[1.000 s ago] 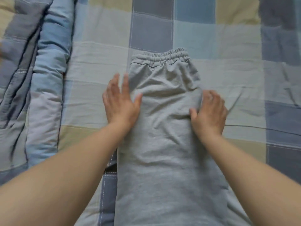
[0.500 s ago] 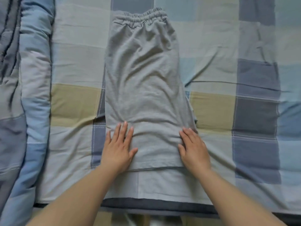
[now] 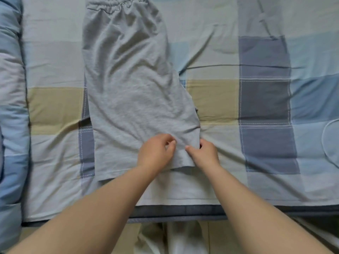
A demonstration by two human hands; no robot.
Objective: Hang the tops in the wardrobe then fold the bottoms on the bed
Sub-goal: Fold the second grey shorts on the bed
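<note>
Grey shorts lie flat on the checked bed sheet, folded lengthwise, elastic waistband at the far end and hem towards me. My left hand pinches the fabric near the hem's right part, fingers curled. My right hand grips the right hem corner, thumb on top of the cloth. The two hands are close together, a small ridge of grey fabric bunched between them.
A rolled blue and grey quilt runs along the left side of the bed. The bed's near edge is just below my forearms, with floor and pale fabric below it. A thin white cord loop lies at the right.
Both hands slid down the shorts from waist area to hem, then went from flat pressing to pinching the fabric at the right hem corner. The camera view shifted towards the bed's near edge.
</note>
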